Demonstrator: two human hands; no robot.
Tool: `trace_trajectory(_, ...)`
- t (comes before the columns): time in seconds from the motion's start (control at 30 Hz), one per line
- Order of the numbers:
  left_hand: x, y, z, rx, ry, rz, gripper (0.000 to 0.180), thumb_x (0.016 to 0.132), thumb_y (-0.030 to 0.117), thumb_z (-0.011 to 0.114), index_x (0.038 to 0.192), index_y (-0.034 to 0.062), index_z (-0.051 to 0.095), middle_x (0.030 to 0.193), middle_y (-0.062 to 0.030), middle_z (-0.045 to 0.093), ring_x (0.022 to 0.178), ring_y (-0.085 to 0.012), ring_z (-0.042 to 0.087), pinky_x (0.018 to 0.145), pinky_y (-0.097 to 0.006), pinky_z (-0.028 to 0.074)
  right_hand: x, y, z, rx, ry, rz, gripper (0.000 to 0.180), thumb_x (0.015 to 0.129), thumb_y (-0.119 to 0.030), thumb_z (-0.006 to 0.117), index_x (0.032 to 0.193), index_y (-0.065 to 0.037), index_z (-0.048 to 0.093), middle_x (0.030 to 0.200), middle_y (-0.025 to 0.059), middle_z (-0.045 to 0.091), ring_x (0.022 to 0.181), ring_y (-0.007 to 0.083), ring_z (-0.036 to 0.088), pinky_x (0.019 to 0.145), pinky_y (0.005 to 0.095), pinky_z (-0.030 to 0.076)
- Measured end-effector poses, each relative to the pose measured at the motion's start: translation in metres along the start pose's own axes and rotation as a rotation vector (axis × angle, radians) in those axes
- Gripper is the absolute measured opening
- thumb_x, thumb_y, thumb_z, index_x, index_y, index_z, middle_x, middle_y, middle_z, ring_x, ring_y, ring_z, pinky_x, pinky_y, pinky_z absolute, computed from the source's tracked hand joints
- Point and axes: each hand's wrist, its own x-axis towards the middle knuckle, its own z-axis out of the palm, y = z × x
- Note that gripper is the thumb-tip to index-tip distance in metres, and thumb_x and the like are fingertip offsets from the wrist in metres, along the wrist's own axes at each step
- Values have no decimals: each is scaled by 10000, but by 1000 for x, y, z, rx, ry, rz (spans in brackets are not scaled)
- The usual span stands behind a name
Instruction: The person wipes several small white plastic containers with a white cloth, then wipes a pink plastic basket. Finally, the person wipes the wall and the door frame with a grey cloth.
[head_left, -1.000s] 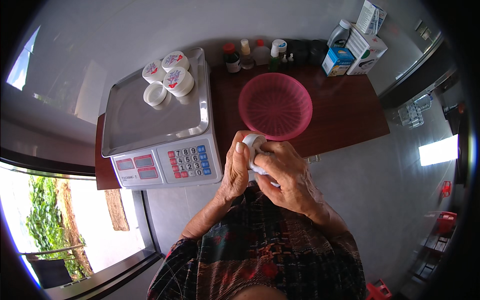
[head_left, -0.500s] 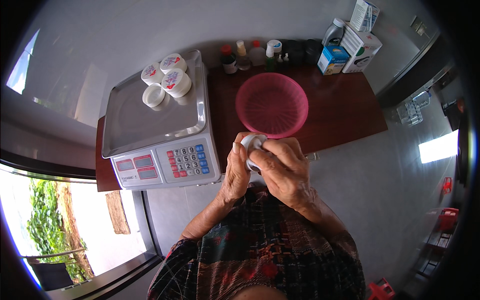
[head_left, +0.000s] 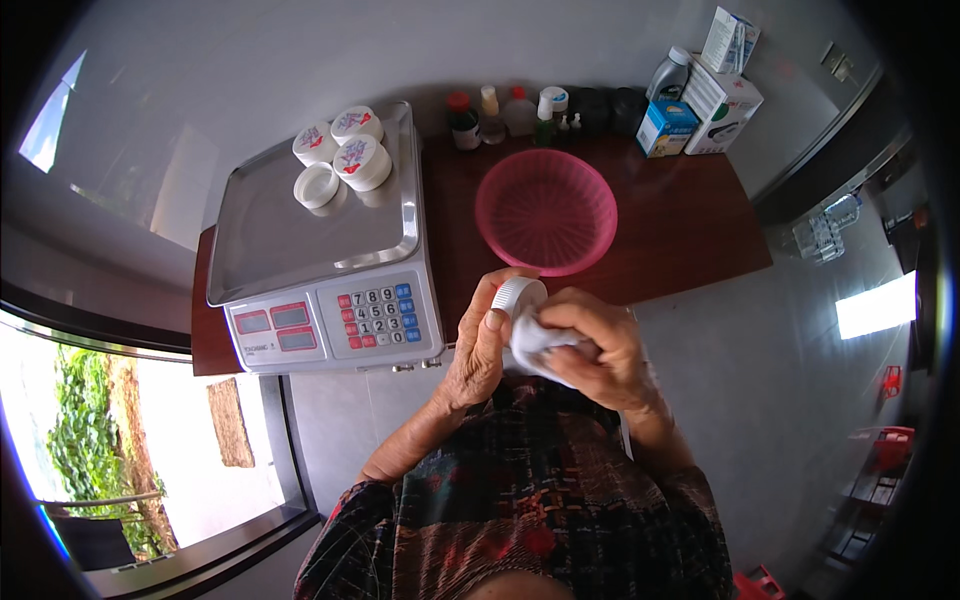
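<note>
My left hand (head_left: 482, 340) grips a small round white cap with a ribbed side (head_left: 518, 295), held over the front of the table; it could also be a small jar. My right hand (head_left: 595, 345) is closed on a crumpled white cloth or tissue (head_left: 545, 345) pressed close against the cap. Fingers hide part of both. Just beyond my hands stands a pink ribbed plastic basin (head_left: 547, 212). To the left, a stack of white round tubs with printed lids (head_left: 362, 162) and a hollow white round piece (head_left: 316, 186) rest on the scale's steel pan (head_left: 270, 245).
The digital scale's keypad (head_left: 376, 318) faces me. Along the back of the dark wooden table (head_left: 680, 225) are several bottles (head_left: 463, 120), a blue box (head_left: 667, 128) and white boxes (head_left: 722, 110). A window (head_left: 170, 450) is at lower left.
My right hand has shifted down and right, and more of the white cloth shows below the cap. My left hand still holds the cap. The view has tilted slightly.
</note>
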Motion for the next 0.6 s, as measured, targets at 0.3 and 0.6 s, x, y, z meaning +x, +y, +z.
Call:
trace_trajectory(0.3, -4, 4, 4, -141, -171, -75, 740, 830, 400, 675, 1361, 21, 327, 1232, -68, 469, 1139, -159, 457, 970, -318, 381, 14, -21, 7, -532, 183, -251, 339, 668, 41, 675, 996, -34, 632, 1017, 115, 575, 886, 294, 579, 723, 365, 506)
trace_trajectory(0.6, 0, 10, 8, 117, -150, -89, 798, 731, 337, 780, 1311, 20, 333, 1153, -103, 523, 1104, -186, 508, 977, -335, 385, 6, -10, -12, -272, 61, -153, 340, 680, 73, 617, 979, -84, 652, 981, 100, 600, 855, 252, 598, 696, 347, 524)
